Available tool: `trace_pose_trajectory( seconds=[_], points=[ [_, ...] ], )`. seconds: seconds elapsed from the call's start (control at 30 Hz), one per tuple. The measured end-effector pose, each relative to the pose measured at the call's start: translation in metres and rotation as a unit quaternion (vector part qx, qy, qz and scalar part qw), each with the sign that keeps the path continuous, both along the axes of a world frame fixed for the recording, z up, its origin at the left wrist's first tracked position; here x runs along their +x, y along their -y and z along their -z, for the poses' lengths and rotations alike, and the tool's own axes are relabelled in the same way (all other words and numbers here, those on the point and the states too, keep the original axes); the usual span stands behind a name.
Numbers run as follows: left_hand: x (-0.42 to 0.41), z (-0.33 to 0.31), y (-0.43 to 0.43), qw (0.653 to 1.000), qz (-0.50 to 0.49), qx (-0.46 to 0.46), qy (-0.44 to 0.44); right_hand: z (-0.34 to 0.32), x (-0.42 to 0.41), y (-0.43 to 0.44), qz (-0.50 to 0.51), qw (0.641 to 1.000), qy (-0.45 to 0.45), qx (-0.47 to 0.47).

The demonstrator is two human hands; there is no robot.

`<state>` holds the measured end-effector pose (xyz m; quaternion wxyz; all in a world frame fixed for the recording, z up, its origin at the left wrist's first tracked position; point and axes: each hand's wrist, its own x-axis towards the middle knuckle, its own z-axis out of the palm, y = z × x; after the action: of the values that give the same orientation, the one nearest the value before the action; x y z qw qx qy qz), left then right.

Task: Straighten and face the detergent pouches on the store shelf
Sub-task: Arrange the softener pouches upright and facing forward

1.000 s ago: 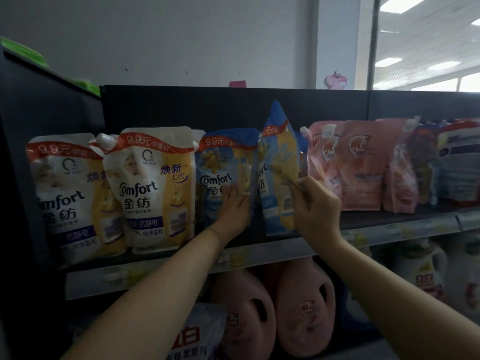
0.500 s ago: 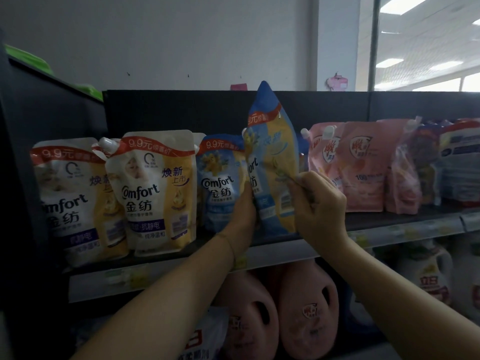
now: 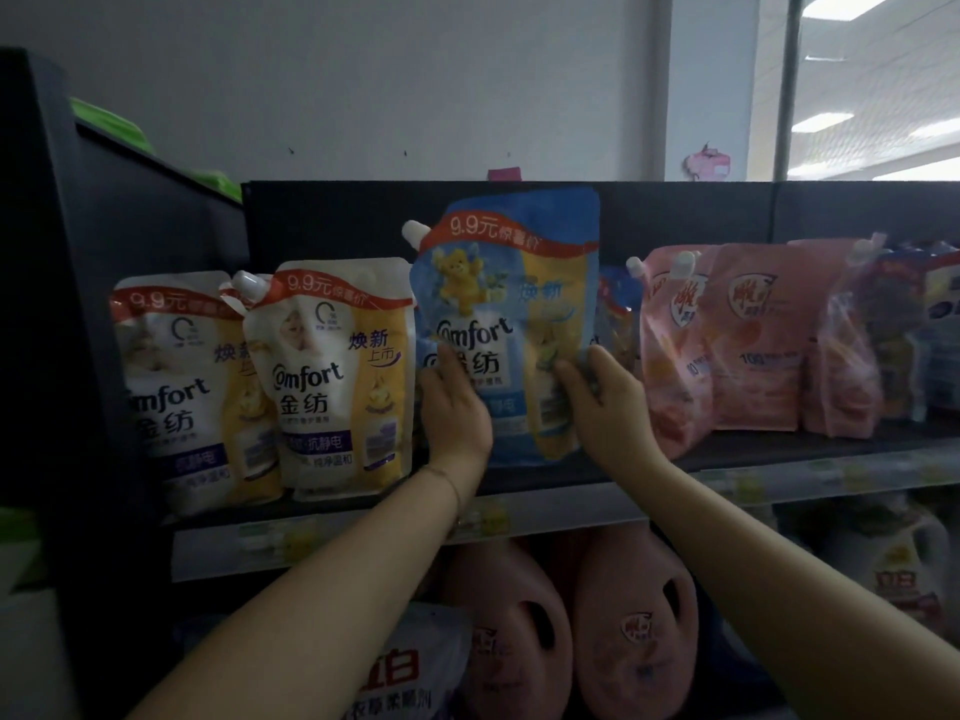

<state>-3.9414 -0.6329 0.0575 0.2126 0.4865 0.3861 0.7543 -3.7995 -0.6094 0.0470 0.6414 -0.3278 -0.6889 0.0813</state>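
Now both hands (image 3: 530,402) clasp blue pouch (image 3: 511,283) upright.

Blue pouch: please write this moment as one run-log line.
blue pouch | front facing out, raised above neighbours | left hand on left edge | right hand on right edge | white pouches beside, facing out

A single head-worn, wide-angle camera is looking forward and slightly upward at the upper shelf (image 3: 779,454), close enough that both forearms are reaching in from the bottom edge and the left hand (image 3: 454,407) and right hand (image 3: 602,402) are landing near the middle of the frame. The blue pouch (image 3: 511,304) is sitting almost dead centre, facing the lens. The view is also taking in the wall above, a lit ceiling at upper right, and pink jugs (image 3: 631,631) on the lower shelf. There is no second view.
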Motion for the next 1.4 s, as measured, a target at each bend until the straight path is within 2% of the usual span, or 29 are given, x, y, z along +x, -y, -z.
trace_pose_trajectory(
  seconds=[0.13, 0.3, 0.47, 0.7, 0.9, 1.07, 1.2, 1.27, 1.33, 1.4],
  points=[
    [-0.014, 0.020, -0.009, 0.986, -0.110, 0.063, -0.111, 0.007, -0.015, -0.014, 0.019, 0.998, -0.003, -0.055],
    [-0.027, 0.031, -0.026, 0.969, -0.143, 0.060, -0.191, 0.022, -0.020, -0.031, 0.044, 0.992, 0.046, -0.111],
    [-0.027, 0.032, -0.032, 0.968, -0.149, 0.007, -0.201, 0.031, -0.018, -0.035, 0.013, 0.985, 0.074, -0.157],
    [-0.025, 0.037, -0.035, 0.963, -0.174, 0.021, -0.204, 0.034, -0.008, -0.033, -0.118, 0.961, 0.162, -0.191],
    [-0.023, 0.037, -0.031, 0.967, -0.156, 0.041, -0.197, 0.033, -0.010, -0.035, -0.129, 0.958, 0.123, -0.223],
    [-0.019, 0.040, -0.029, 0.968, -0.149, 0.033, -0.199, 0.035, -0.015, -0.040, -0.074, 0.959, 0.131, -0.239],
    [-0.019, 0.045, -0.028, 0.944, -0.202, 0.037, -0.257, 0.030, -0.016, -0.037, -0.053, 0.952, 0.142, -0.267],
    [-0.020, 0.050, -0.029, 0.917, -0.246, 0.048, -0.310, 0.027, -0.015, -0.034, 0.010, 0.943, 0.210, -0.257],
    [-0.019, 0.054, -0.028, 0.874, -0.314, 0.060, -0.367, 0.024, -0.009, -0.026, 0.094, 0.922, 0.300, -0.228],
    [-0.015, 0.053, -0.027, 0.851, -0.342, 0.074, -0.393, 0.019, -0.001, -0.018, 0.128, 0.904, 0.353, -0.202]
  ],
)
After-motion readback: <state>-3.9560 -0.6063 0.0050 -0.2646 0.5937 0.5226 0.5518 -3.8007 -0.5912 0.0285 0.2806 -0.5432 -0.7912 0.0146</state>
